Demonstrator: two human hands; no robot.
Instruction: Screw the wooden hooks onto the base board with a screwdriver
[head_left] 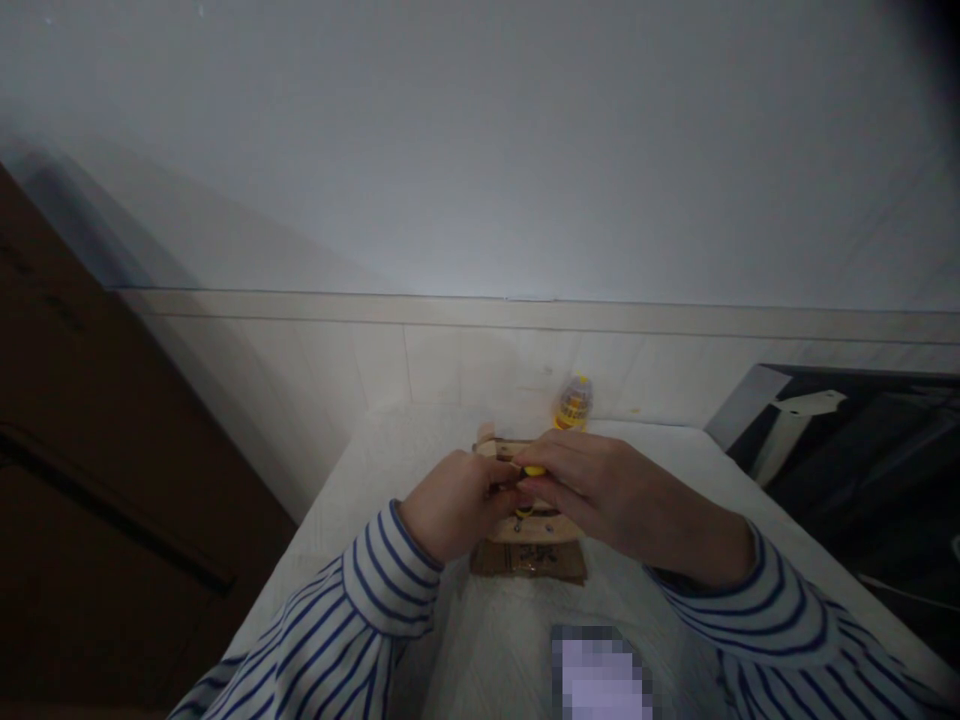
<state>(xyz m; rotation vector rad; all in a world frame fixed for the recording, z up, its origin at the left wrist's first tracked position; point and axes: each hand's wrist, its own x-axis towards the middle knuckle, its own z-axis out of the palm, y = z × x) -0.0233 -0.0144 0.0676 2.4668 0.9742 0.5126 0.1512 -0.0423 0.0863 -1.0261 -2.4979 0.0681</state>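
My right hand [611, 490] pinches a small yellow piece [533, 470] between its thumb and fingers. My left hand [457, 503] meets it from the other side, its fingers closed near the same piece; what they grip is hidden. Just below the fingertips shows a yellow curved part [523, 512], too small to name. Under both hands lies a light wooden piece [499, 528] with small dark marks or holes, partly covered by the hands. Closest to me beside it is a flat brown package [495, 562] with dark printing.
A clear container with yellow parts [574, 405] stands behind my hands by the wall. A blurred-out pale rectangle [604, 680] lies on the white-covered table [480, 640] near me. Dark furniture [112, 480] is at left; a black panel with a white bracket [780, 440] leans at right.
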